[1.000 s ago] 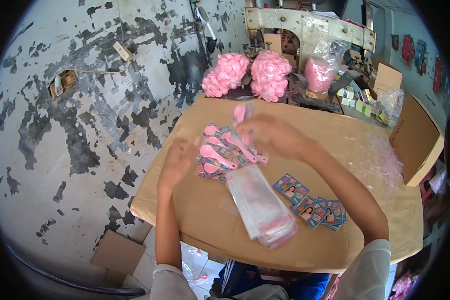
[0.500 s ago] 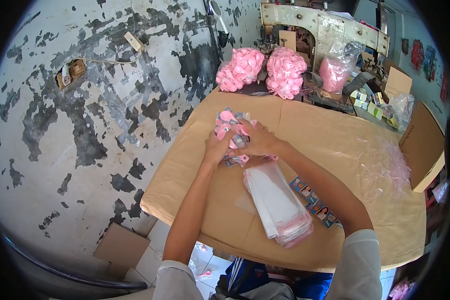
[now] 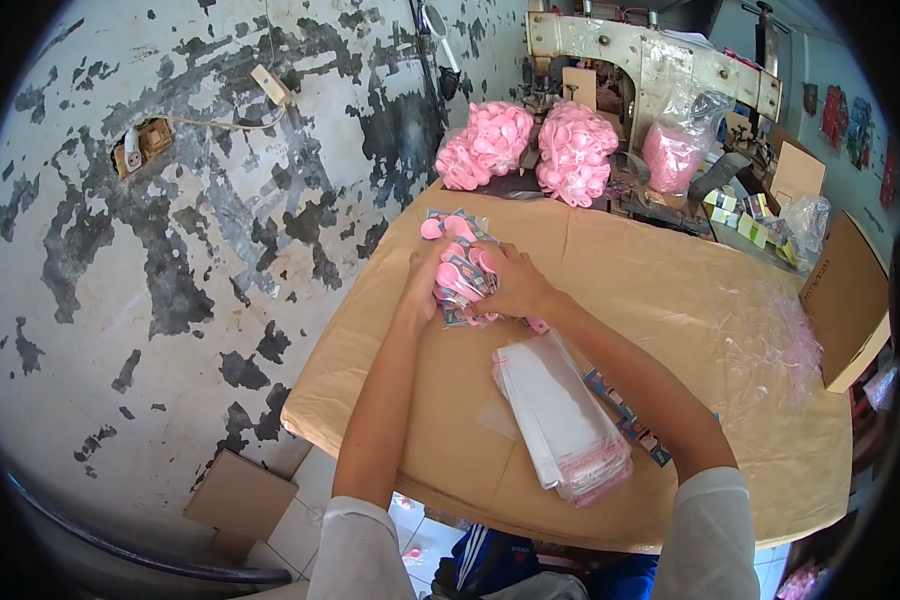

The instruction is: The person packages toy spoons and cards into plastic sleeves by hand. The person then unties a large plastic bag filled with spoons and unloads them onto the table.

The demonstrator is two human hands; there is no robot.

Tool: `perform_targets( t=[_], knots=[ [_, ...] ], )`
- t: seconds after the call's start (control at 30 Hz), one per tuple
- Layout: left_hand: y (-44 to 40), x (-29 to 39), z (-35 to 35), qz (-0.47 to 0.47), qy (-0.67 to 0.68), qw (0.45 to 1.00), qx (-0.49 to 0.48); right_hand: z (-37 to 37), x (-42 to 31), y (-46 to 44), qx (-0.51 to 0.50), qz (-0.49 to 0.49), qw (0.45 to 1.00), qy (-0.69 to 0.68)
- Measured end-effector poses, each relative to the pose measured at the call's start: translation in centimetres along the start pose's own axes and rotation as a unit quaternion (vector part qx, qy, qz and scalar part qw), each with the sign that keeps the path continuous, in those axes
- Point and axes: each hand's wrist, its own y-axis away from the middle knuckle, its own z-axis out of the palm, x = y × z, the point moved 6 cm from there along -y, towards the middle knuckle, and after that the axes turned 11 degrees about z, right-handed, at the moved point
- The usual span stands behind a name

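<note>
In the head view a heap of small packets (image 3: 460, 277) lies toward the far left of the paper-covered table (image 3: 660, 290). Each shows a pink, round-headed piece with a short handle against a blue printed card. My left hand (image 3: 423, 282) presses against the heap's left side, its fingers partly hidden. From the right my right hand (image 3: 518, 285) curves round the same heap, fingers bent over it. Nearer me is a stack of clear plastic bags (image 3: 560, 420). Printed cards (image 3: 630, 420) lie beside it, partly under my right forearm.
Two bulging bags of pink pieces (image 3: 485, 145) (image 3: 577, 155) stand at the table's back edge, near a metal machine (image 3: 660, 60). Crumpled clear plastic (image 3: 780, 330) and an open cardboard box (image 3: 850, 300) are at the right. A peeling wall (image 3: 190, 260) borders the left.
My hands have shifted slightly around the heap, and more of the pink pieces show between them. My right forearm now covers more of the printed cards.
</note>
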Motion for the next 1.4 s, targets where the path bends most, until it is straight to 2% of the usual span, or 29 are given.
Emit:
perform_targets(
  t=[0.1, 0.13, 0.23, 0.33, 0.4, 0.5, 0.6, 0.67, 0.77, 0.8, 0.83, 0.87, 0.93, 0.97, 1.0, 1.03, 1.1, 1.13, 1.23, 1.3, 1.33, 1.4],
  knots=[
    [-1.0, 0.4, -0.5, -0.03, 0.013, 0.995, -0.1, 0.0, -0.2, 0.4, -0.016, -0.007, 1.0, 0.001],
    [-1.9, 0.4, -0.5, 0.008, -0.03, 0.995, -0.096, -0.1, -0.2, 0.5, -0.016, -0.01, 1.0, -0.001],
    [-2.7, 0.1, -0.3, -0.028, 0.056, 0.993, -0.104, -0.2, -0.1, 0.4, 0.0, -0.016, 1.0, -0.017],
    [-3.1, 0.9, 0.1, 0.023, 0.035, 0.996, -0.084, 0.0, 0.2, 0.2, 0.038, -0.033, 0.998, -0.046],
    [-2.5, 2.9, 1.3, 0.105, 0.008, 0.992, -0.071, -0.4, 0.3, -0.3, 0.06, -0.063, 0.994, -0.06],
    [0.6, 9.5, 4.8, 0.227, 0.014, 0.972, -0.061, -4.4, -2.0, -0.2, 0.139, -0.15, 0.975, -0.087],
    [4.4, 16.5, 8.7, 0.331, 0.056, 0.939, -0.08, -11.5, -6.1, 2.7, 0.232, -0.266, 0.936, -0.013],
    [8.0, 20.1, 11.9, 0.385, 0.08, 0.914, -0.099, -16.4, -8.1, 6.9, 0.232, -0.309, 0.922, 0.002],
    [15.1, 21.4, 18.2, 0.415, 0.131, 0.89, -0.138, -22.9, -8.7, 16.7, 0.244, -0.352, 0.903, 0.042],
    [17.9, 20.4, 19.7, 0.37, 0.22, 0.874, -0.227, -24.2, -8.0, 20.3, 0.235, -0.303, 0.919, 0.094],
    [20.5, 18.9, 21.4, 0.352, 0.217, 0.872, -0.263, -25.1, -7.2, 24.5, 0.225, -0.256, 0.929, 0.148],
    [23.2, 16.3, 23.4, 0.349, 0.169, 0.873, -0.295, -25.8, -5.9, 28.7, 0.213, -0.175, 0.939, 0.205],
    [29.2, 9.9, 27.8, 0.381, -0.042, 0.854, -0.352, -26.1, -1.1, 38.6, 0.194, -0.02, 0.957, 0.215],
    [33.7, 8.2, 30.1, 0.229, 0.082, 0.861, -0.446, -26.3, 0.9, 43.3, 0.178, 0.049, 0.959, 0.213],
    [38.3, 6.5, 32.1, 0.055, 0.185, 0.85, -0.49, -25.4, 3.2, 47.6, 0.164, 0.112, 0.959, 0.204],
    [42.8, 3.9, 33.9, 0.069, 0.192, 0.856, -0.476, -24.6, 5.4, 52.1, 0.151, 0.177, 0.954, 0.19],
    [51.7, -1.3, 37.6, 0.099, 0.205, 0.865, -0.447, -22.0, 9.5, 61.1, 0.126, 0.308, 0.929, 0.162],
    [54.8, -2.8, 38.8, 0.061, 0.242, 0.842, -0.478, -20.1, 11.2, 65.6, 0.117, 0.369, 0.91, 0.145],
    [63.6, -9.0, 41.5, -0.198, 0.253, 0.774, -0.546, -13.4, 14.7, 78.0, 0.106, 0.516, 0.844, 0.1],
    [67.5, -13.4, 42.1, -0.31, 0.251, 0.72, -0.567, -8.5, 16.0, 83.9, 0.113, 0.577, 0.805, 0.076],
    [71.3, -18.7, 43.1, -0.357, 0.287, 0.69, -0.56, -6.3, 16.5, 86.4, 0.118, 0.598, 0.79, 0.07],
    [74.8, -32.0, 43.4, -0.313, 0.193, 0.698, -0.614, -1.5, 18.0, 89.8, 0.139, 0.626, 0.765, 0.057]
  ],
)
